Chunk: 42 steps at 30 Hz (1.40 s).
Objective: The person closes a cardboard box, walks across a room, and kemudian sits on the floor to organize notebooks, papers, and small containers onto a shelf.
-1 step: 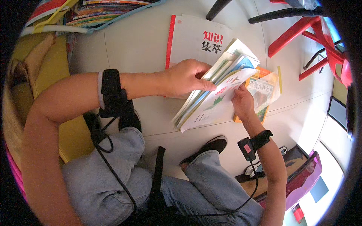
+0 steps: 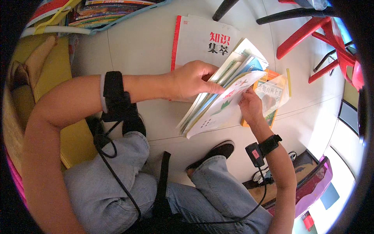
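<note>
My left hand [image 2: 194, 80] is closed on a slanted stack of thin booklets, with its thumb across the front and its fingers hidden behind. The front white booklet [image 2: 220, 111] carries red and green print. Blue and white booklets fan out behind it at the upper end, where a blue one [image 2: 255, 64] shows. At the right side of the stack, my right hand [image 2: 251, 103] has its fingers bent against the front booklet's edge, pinching it. Beyond the stack, a large white book [image 2: 194, 43] with a red spine lies flat on the floor.
On the floor right of the stack lies an orange-edged book [image 2: 272, 74], partly under a pale booklet [image 2: 274, 93] with a yellow spine. Many books fill a container [image 2: 117, 15] at upper left. Red stool legs [image 2: 302, 37] stand upper right; a yellow seat [image 2: 52, 82] is at left.
</note>
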{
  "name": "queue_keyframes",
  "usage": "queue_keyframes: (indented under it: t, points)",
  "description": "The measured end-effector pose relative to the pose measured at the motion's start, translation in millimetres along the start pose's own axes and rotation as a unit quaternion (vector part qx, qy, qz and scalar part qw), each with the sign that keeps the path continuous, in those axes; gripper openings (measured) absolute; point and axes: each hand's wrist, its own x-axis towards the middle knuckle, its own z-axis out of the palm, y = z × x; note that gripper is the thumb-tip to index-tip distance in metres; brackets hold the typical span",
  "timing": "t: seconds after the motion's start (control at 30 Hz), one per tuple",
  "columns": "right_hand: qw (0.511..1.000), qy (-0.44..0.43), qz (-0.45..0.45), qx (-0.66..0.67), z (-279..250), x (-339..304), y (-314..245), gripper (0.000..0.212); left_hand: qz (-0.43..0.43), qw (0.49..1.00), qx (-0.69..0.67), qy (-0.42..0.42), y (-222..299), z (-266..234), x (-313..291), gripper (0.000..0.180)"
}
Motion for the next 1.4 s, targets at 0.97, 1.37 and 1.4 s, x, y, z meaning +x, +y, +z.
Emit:
queue_keyframes:
  t: [0.97,1.37,1.4]
  points:
    - [0.980,0.183,-0.067,0.039,10.1,-4.4,-5.3,0.006,-0.044,0.985,-0.080,0.143,32.3,20.2,17.3,0.040]
    - [0.990,0.025,-0.034,0.133,45.8,-19.6,-9.9,0.032,-0.059,0.974,-0.211,0.050,34.2,14.7,-1.8,0.058]
    - [0.989,0.019,-0.033,0.140,39.8,-17.5,-8.1,0.031,-0.053,0.963,-0.263,0.033,24.8,16.9,5.0,0.058]
